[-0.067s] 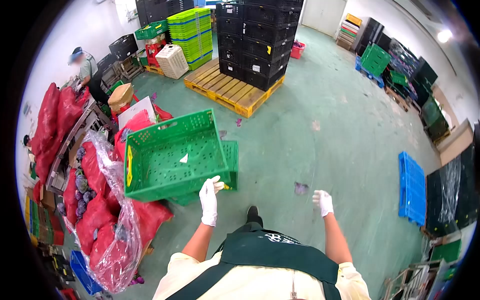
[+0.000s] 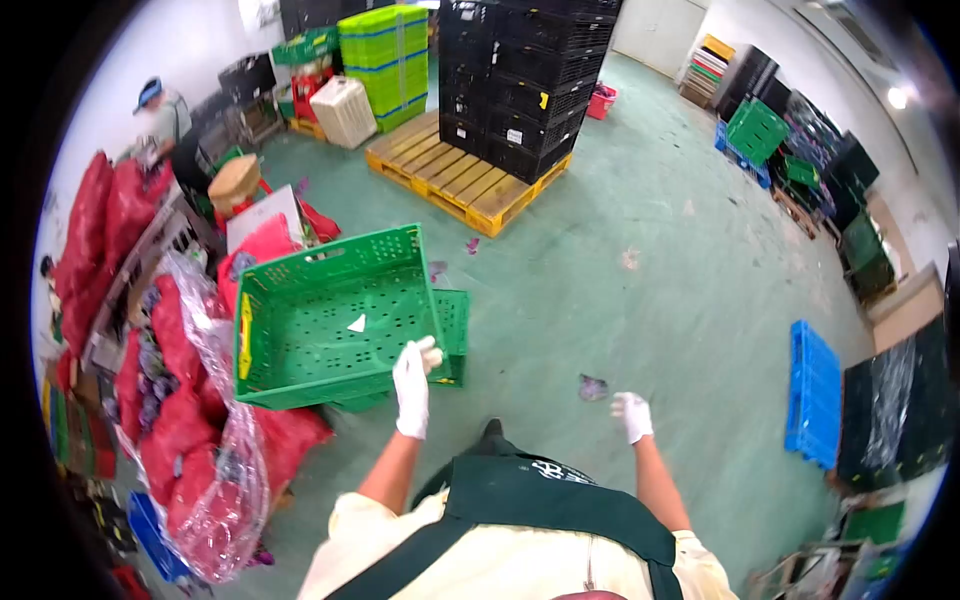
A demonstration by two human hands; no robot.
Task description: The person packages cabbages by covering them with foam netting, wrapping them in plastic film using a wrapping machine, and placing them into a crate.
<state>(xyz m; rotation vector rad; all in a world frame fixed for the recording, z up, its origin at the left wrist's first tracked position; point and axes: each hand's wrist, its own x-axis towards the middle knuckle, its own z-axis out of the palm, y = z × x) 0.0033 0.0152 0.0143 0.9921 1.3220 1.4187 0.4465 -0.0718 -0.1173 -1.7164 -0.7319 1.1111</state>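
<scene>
A large green crate (image 2: 340, 330), with a small white scrap inside, sits tilted over another green crate (image 2: 454, 330). My left hand (image 2: 412, 385), in a white glove, is at the upper crate's near right corner. Its fingers are loosely bent and apart, and I see no firm grip on the rim. Whether they touch the rim I cannot make out. Out to the right, over the floor, my white-gloved right hand (image 2: 632, 415) holds nothing, its fingers half bent. A purple leaf scrap (image 2: 593, 387) lies on the floor near it.
Red mesh sacks (image 2: 185, 440) and clear plastic wrap (image 2: 245, 480) lie at the left. Black crates (image 2: 520, 90) stand on a yellow pallet (image 2: 415, 165) ahead. A blue pallet (image 2: 815, 395) is at the right. Another person (image 2: 165, 120) is at the far left.
The view has shifted and rolled slightly. Against the upper crate, my left hand has risen a little. My right hand sits slightly lower and further left in view.
</scene>
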